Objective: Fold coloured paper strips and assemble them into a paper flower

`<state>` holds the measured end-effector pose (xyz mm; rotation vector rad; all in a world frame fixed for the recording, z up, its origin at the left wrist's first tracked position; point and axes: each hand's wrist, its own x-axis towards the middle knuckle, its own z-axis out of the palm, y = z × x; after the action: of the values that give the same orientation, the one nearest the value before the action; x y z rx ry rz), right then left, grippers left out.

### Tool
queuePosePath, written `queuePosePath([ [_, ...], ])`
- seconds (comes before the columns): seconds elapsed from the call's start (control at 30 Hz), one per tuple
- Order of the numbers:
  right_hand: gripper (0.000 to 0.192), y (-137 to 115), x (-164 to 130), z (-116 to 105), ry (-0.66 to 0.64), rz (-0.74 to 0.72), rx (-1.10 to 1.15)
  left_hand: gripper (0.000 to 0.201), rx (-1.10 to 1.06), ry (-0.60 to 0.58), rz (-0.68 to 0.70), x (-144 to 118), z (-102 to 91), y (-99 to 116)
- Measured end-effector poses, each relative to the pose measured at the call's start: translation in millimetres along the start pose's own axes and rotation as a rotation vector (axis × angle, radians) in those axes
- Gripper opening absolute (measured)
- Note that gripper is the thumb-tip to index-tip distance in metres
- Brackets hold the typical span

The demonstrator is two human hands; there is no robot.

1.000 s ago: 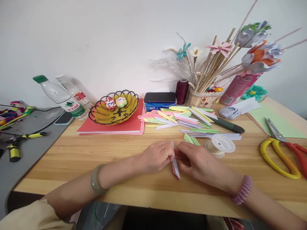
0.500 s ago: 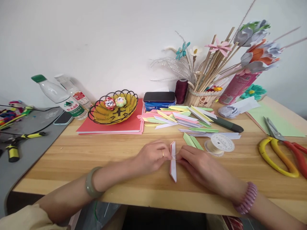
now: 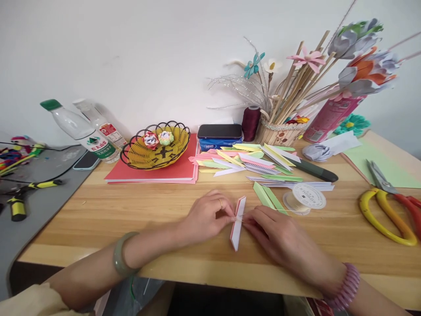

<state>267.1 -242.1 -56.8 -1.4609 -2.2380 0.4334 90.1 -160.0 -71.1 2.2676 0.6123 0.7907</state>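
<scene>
Folded white paper strip with red edges [image 3: 237,230] sits between the two hands, above the near part of the wooden table [image 3: 98,224]. The left hand [image 3: 204,217] pinches thin thread [image 3: 239,219] at its middle; the right hand [image 3: 282,230] pinches thread just right. Beyond the right hand is a thread spool [image 3: 306,198].

Both forearms [image 3: 95,265] angled inward from either side. The left hand [image 3: 204,218] and the right hand [image 3: 281,230] faced each other, near but apart, backs upward, the fingers [image 3: 255,215] of each bent and pinched against the thumb [image 3: 222,223].
</scene>
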Motion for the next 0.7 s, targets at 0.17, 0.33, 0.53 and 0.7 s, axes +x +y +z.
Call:
queuePosePath([
  [0.17,0.022,-1,1,0,-0.031,0.003,0.031,0.009,-0.013,-0.023,0.044,0,-1.7,4],
  [0.33,0.020,-3,2,-1,-0.058,0.044,0.019,0.008,0.021,-0.040,0.084,-2,-0.8,7],
  [0.53,0.021,-8,2,1,-0.046,0.027,-0.053,0.011,-0.042,-0.105,0.142,-2,-5.0,4],
  [0.7,0.019,-9,3,1,-0.044,-0.003,-0.094,0.016,-0.045,-0.202,0.169,1,-11.5,-1],
])
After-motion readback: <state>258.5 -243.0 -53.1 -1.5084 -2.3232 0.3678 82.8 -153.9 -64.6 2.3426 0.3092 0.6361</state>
